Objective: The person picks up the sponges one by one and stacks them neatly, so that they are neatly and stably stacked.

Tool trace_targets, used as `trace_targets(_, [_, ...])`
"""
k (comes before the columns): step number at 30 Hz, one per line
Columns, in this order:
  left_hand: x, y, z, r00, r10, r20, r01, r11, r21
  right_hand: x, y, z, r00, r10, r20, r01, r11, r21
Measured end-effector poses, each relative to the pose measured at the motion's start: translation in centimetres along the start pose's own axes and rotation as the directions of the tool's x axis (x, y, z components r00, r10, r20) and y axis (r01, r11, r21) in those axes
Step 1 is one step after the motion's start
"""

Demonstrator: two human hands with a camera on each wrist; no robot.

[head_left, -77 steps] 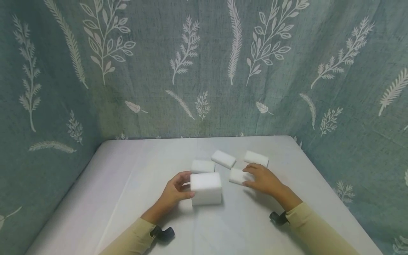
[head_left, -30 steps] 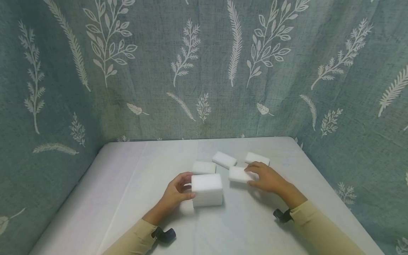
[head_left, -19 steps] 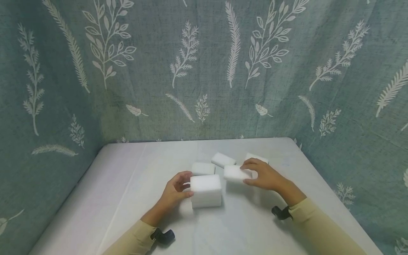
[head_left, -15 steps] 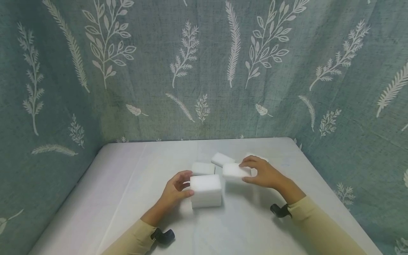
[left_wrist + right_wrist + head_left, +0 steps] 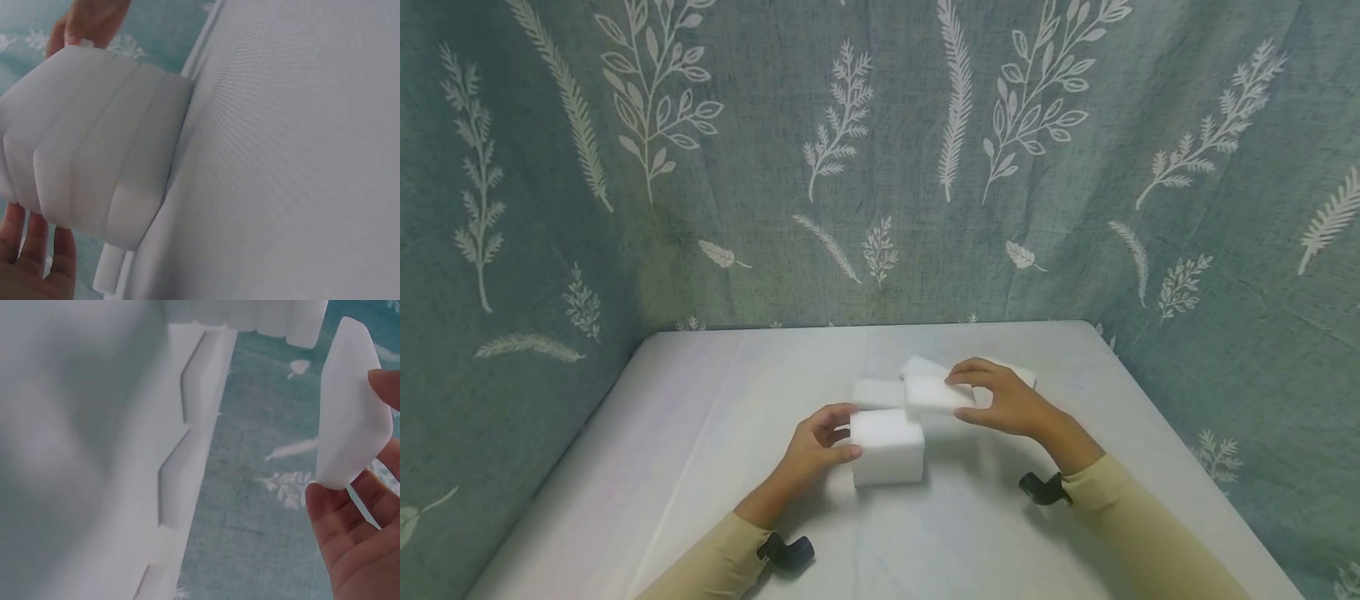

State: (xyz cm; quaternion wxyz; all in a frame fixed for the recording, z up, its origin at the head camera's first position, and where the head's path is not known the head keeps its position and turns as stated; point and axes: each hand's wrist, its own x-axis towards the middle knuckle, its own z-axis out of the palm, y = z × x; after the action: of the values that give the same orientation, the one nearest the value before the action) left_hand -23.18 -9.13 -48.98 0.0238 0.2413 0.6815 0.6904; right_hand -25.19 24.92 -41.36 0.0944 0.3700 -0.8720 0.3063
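A stack of several white sponges (image 5: 887, 458) stands near the middle of the table. My left hand (image 5: 816, 442) holds its left side, thumb at the front and fingers behind; the layers show clearly in the left wrist view of the stack (image 5: 112, 144). Up off the table, one more white sponge (image 5: 934, 394) is pinched between the thumb and fingers of my right hand (image 5: 1011, 402). It hangs just behind and right of the stack's top, overlapping its back corner in the head view. The right wrist view shows this sponge (image 5: 350, 406) gripped at one end.
Behind the stack lie a loose sponge (image 5: 876, 392), a second sponge (image 5: 917, 367) partly hidden by the held one, and a third sponge (image 5: 1024, 375) mostly behind my right hand. A leaf-patterned green curtain (image 5: 880, 167) surrounds the white table (image 5: 760, 375).
My right hand has picked up a sponge from the table, raised it and carried it left toward the stack. My left hand has stayed at the stack.
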Motion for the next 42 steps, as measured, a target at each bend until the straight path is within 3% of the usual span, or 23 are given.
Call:
trace_targets(6, [0.1, -0.1, 0.0, 1.000, 0.010, 0.006, -0.011, 1.000, 0.019, 0.7, -0.6, 0.5, 0.999, -0.035, -0.011, 0.035, 0.999, 0.023])
trace_targets(15, [-0.2, -0.1, 0.0, 0.999, -0.036, -0.011, 0.036, 0.999, 0.035, 1.4, -2.0, 2.3, 0.999, -0.051, 0.006, 0.051, 0.997, 0.060])
trace_targets(23, [-0.4, -0.2, 0.2, 0.999, -0.035, -0.021, 0.035, 0.999, 0.010, 1.9, -3.1, 3.8, 0.997, -0.074, 0.008, 0.074, 0.994, 0.077])
trace_targets(34, [-0.2, -0.4, 0.1, 1.000, 0.009, -0.014, -0.009, 1.000, 0.021, 2.5, -3.7, 4.6, 0.996, -0.086, 0.038, 0.083, 0.993, 0.079])
trace_targets(42, [-0.1, -0.2, 0.0, 0.999, -0.031, -0.026, 0.031, 0.999, 0.033, 2.8, -4.1, 4.7, 0.992, -0.116, 0.042, 0.112, 0.990, 0.091])
